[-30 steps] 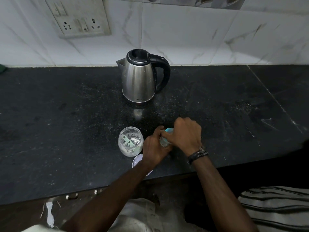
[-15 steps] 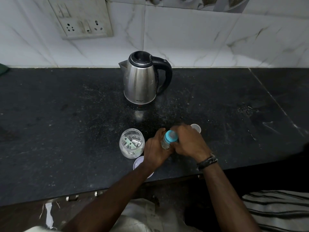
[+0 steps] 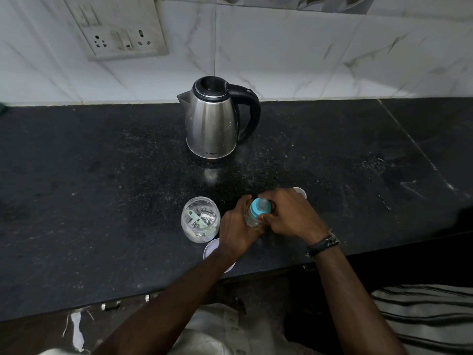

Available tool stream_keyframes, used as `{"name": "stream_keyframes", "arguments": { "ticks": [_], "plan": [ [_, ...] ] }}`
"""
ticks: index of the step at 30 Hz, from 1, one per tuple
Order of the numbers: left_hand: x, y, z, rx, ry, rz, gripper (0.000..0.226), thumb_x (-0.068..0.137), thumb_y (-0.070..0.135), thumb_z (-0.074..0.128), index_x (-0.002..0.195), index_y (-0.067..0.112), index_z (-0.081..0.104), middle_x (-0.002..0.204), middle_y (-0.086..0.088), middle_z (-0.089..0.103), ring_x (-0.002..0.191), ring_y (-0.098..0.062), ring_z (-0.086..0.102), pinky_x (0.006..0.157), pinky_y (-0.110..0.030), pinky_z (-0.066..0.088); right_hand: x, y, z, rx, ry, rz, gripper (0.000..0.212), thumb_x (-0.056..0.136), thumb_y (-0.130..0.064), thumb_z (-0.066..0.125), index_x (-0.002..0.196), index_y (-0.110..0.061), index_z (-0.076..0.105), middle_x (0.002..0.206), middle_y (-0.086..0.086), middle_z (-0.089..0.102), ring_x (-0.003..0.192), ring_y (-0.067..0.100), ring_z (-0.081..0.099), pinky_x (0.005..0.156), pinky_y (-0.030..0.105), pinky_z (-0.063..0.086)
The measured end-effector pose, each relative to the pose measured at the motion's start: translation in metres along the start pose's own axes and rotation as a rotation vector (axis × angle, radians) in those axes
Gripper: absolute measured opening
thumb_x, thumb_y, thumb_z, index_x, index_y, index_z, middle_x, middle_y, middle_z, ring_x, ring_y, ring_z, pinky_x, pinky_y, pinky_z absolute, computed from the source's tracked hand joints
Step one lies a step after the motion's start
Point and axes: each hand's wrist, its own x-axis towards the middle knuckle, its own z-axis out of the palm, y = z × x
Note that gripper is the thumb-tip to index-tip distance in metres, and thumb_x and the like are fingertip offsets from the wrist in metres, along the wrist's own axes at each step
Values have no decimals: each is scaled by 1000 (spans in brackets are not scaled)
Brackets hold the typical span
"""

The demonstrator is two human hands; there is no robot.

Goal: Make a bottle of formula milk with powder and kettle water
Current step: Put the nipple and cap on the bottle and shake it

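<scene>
Two hands meet on the baby bottle (image 3: 252, 218), which stands on the black counter (image 3: 102, 201) near its front edge, about mid-frame. Left hand (image 3: 236, 230) wraps the clear bottle body, fingers curled round it. Right hand (image 3: 291, 215) sits on the blue teat ring (image 3: 259, 207), fingers curled gripping it; dark wristband (image 3: 323, 244) on that wrist. White lid (image 3: 213, 248) lies flat at the near edge, partly hidden under the left forearm. Just left of the bottle, open clear jar (image 3: 200, 219), lid off, pale green scoop (image 3: 197, 221) inside; powder level cannot tell. Small white cap (image 3: 300, 192) peeks out just beyond the right hand. Farther back, centre, steel kettle (image 3: 213, 121) upright, lid closed, black handle to the right, spout to the left, well apart from the bottle. Far wall: marble tiles, switch socket plate (image 3: 120, 32) upper left.
</scene>
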Motion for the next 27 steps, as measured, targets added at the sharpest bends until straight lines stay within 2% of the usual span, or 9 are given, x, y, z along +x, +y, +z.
{"name": "stream_keyframes", "arguments": {
  "ticks": [6,8,10,13,15,19,24,27],
  "plan": [
    [1,-1,1,34,-36,-3,77,68,29,83,136,12,50,108,-6,74,97,-28,70,81,-40,54,3,-1,12,-36,174,134,41,64,-52,73,80,-15,68,76,-2,71,72,16,64,70,35,52],
    [0,0,1,35,-24,0,76,69,28,83,136,11,50,108,-7,74,98,-29,70,82,-38,53,2,-5,18,-64,197,183,45,64,-56,70,75,-12,65,71,1,68,67,18,63,63,36,52],
    [-1,0,2,24,-14,6,74,70,27,81,135,11,51,108,-8,74,99,-30,69,82,-37,53,0,-8,25,-67,240,261,50,62,-60,67,74,-12,63,71,5,67,66,22,64,58,34,52],
    [-2,2,3,13,7,7,70,72,24,80,135,11,51,106,-8,74,96,-31,69,79,-35,52,-2,-17,35,-76,314,387,56,63,-64,63,77,-10,62,77,12,68,72,31,66,61,36,53],
    [-2,3,5,18,27,-3,65,75,21,77,134,13,52,105,-9,74,96,-33,69,78,-36,50,-3,-23,39,-61,361,441,55,65,-64,63,76,-9,61,77,13,68,72,34,66,59,34,48],
    [-3,6,7,31,35,-31,62,79,19,73,136,12,50,106,-12,74,97,-37,67,80,-42,52,-3,-32,42,-75,416,482,53,66,-62,66,68,-10,59,69,12,67,64,33,65,54,28,35],
    [-2,7,7,33,9,-63,65,82,27,72,139,11,46,109,-14,72,100,-37,66,84,-44,51,-1,-44,43,-129,476,531,53,68,-61,68,64,-8,63,66,13,66,60,34,65,55,29,34],
    [-3,7,6,12,10,-58,61,81,30,72,135,14,48,104,-11,73,96,-35,67,78,-42,53,1,-48,40,-165,484,565,55,67,-64,68,66,-9,65,67,12,67,62,32,65,55,28,33]
  ]
}}
